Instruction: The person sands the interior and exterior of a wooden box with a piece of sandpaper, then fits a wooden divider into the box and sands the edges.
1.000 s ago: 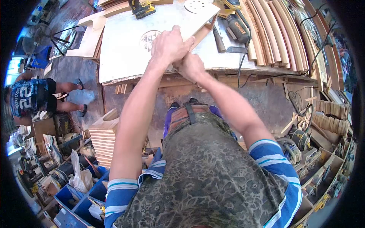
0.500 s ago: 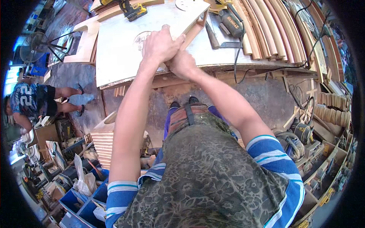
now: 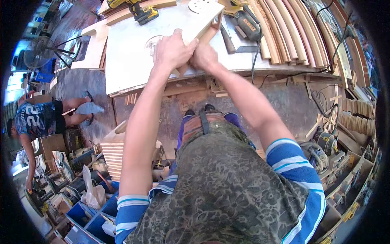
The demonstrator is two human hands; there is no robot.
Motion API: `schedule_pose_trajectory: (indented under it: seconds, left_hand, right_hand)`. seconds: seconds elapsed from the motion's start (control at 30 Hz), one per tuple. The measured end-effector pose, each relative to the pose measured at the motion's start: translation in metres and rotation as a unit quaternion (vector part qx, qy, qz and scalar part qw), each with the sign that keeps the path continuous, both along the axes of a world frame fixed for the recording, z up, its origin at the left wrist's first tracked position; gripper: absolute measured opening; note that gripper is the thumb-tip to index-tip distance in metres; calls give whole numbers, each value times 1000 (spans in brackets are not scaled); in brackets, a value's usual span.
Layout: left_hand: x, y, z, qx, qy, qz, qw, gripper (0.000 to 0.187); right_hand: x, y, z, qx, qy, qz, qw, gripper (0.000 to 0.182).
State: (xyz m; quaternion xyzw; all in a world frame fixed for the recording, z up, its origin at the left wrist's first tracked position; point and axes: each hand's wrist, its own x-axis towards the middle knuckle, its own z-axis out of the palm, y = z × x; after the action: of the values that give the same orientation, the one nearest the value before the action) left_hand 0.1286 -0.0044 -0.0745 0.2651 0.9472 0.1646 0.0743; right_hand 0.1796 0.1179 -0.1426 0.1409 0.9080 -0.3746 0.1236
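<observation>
A narrow wooden frame point(image 3: 208, 34) lies at a slant across the white-topped workbench point(image 3: 130, 61), its near end by the front edge. My left hand point(image 3: 172, 51) is closed over the frame's near part, with the thumb sticking up. Just to its right, my right hand point(image 3: 204, 56) is curled into a fist against the wood. Whatever its fingers hold, if anything, is hidden. A hammer point(image 3: 227, 40) lies to the right of the frame.
A yellow cordless drill point(image 3: 142, 14) and a corded DeWalt power tool point(image 3: 247, 25) lie on the bench. Long wooden strips point(image 3: 284, 32) are stacked at the right. At the left, a person point(image 3: 34, 118) bends near a standing fan point(image 3: 38, 52). Blue bins point(image 3: 79, 213) stand at lower left.
My right hand has slid a little up and to the right along the frame, uncovering its near end. My left hand keeps its hold. The other person has reached an arm downward.
</observation>
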Motion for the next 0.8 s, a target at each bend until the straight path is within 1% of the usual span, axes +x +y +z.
schedule_pose_trajectory:
  seconds: [0.07,0.1,0.13,0.17,0.2,0.23,0.27,0.33,0.37,0.43,0.47,0.53,0.6,0.63,0.67,0.73,0.8]
  left_hand:
    - [-4,4,2,-4,22,-4,1000,64]
    - [-4,4,2,2,10,-5,1000,66]
    - [-4,3,3,7,-1,-7,1000,69]
    - [-2,3,2,5,-3,-10,1000,69]
    - [-1,3,4,4,-15,-7,1000,69]
    - [-2,4,6,7,-25,0,1000,70]
    - [-2,3,5,7,-27,2,1000,70]
    - [-4,3,3,-12,8,-4,1000,70]
    - [-4,3,1,-13,10,-5,1000,70]
    - [-3,3,0,-6,36,-13,999,64]
    - [-2,2,0,-9,38,-16,999,64]
    - [0,4,6,1,7,-2,1000,63]
    - [1,1,-1,-2,13,1,1000,63]
    - [-2,2,0,-4,26,-5,1000,63]
    - [-4,2,0,-3,28,-5,1000,63]
    - [-5,3,1,-13,10,-15,1000,71]
    - [-5,4,4,-5,1,-12,1000,71]
  right_hand:
    - [8,-33,-21,53,75,-60,994,39]
    - [8,-42,-27,79,103,-66,989,38]
    - [4,-32,-31,78,103,-68,989,38]
    - [2,-15,-34,63,53,-37,996,48]
    - [1,-2,-21,47,4,-5,999,57]
    - [-1,10,-5,8,-38,-8,999,65]
    - [6,1,-7,9,-40,-5,999,65]
    - [20,-29,-23,-12,119,-89,989,39]
    - [10,-42,-47,35,74,-46,996,41]
    - [11,-31,-25,33,59,-42,997,41]
    - [14,-24,-17,33,41,-36,998,41]
    - [7,-6,-17,34,23,-15,999,44]
    - [12,-12,-20,-21,81,-80,993,46]
    - [23,-25,-30,0,145,-42,989,49]
    - [21,-41,-39,29,75,-70,994,46]
    - [19,-19,-36,71,56,9,996,45]
    - [1,5,-28,59,2,-39,997,44]
